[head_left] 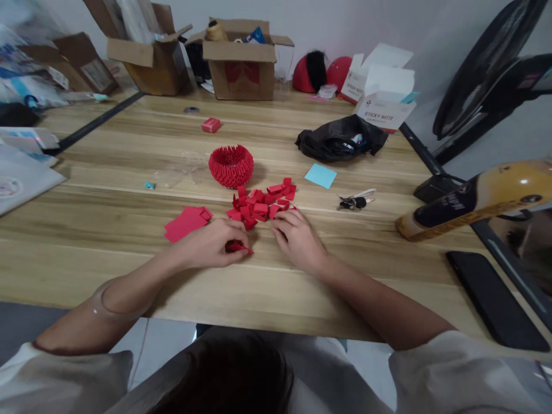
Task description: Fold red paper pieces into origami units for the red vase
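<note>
My left hand (219, 242) is closed round red folded paper (236, 247), a pointed tip of which sticks out past the fingertips. My right hand (297, 238) rests at the near right edge of a loose pile of small red folded paper pieces (260, 210), fingers loosely curved and thumb apart; nothing shows in its grasp. Behind the pile stands a red bowl-shaped origami piece (232, 167) built from many folded units. Flat red paper slips (187, 223) lie just beyond my left wrist, partly overlapping one another.
A blue sticky note (320, 176), keys (356, 200) and a black plastic bag (340, 138) lie to the right. Further right are a tilted yellow bottle (474, 198), a black phone (495, 299) and a fan (483, 63). Cardboard boxes (241, 72) line the back.
</note>
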